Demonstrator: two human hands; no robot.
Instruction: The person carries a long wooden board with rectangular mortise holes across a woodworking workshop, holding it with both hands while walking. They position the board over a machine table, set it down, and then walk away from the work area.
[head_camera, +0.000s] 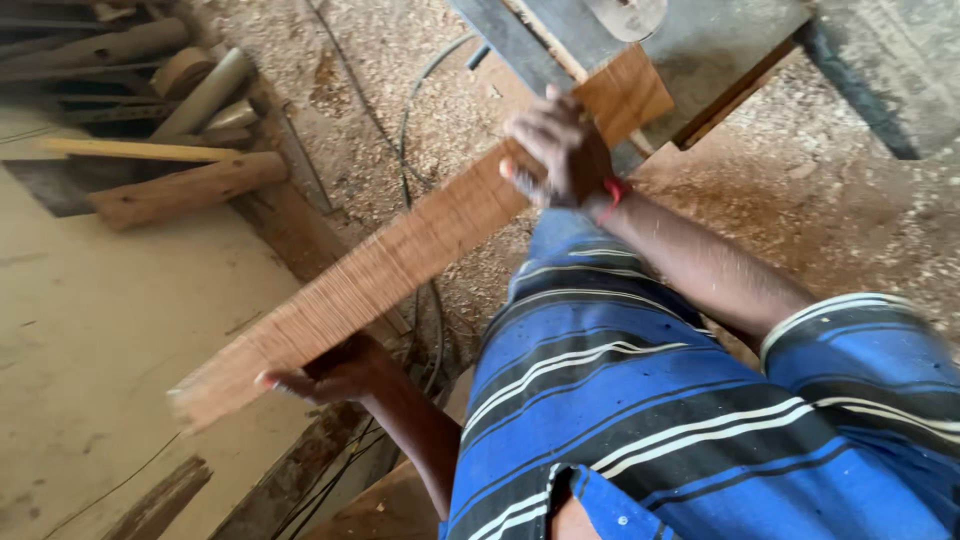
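I see the fingers (535, 125) of the right hand (560, 150) curled over the upper edge of a long wooden plank (400, 255), clamped on it above centre frame; a red band (612, 192) sits at that wrist. The left hand (335, 375) grips the plank from beneath near its lower end, at lower left of centre, thumb and fingertips wrapped round the near edge. Both hands are closed on the board, set well apart along its length; I judge this spacing steadies a long, thin piece and keeps it level. The plank is held in the air, clear of the floor. Its long axis runs diagonally from the lower left of the frame to the upper centre, broad face upward, showing fine cross-grain lines. The upper end (625, 95) points at, and appears to rest on or just over, the grey counter (720, 45) of a machine at top centre; I cannot tell whether it touches. Motion blur softens the lower end. Outward from the hands: a blue striped garment (680, 400) fills the lower right; sawdust (400, 90) covers the floor; a dark cable (420, 100) runs across it; timber offcuts and round stock (180, 100) lie at upper left beside a pale sheet (100, 340).
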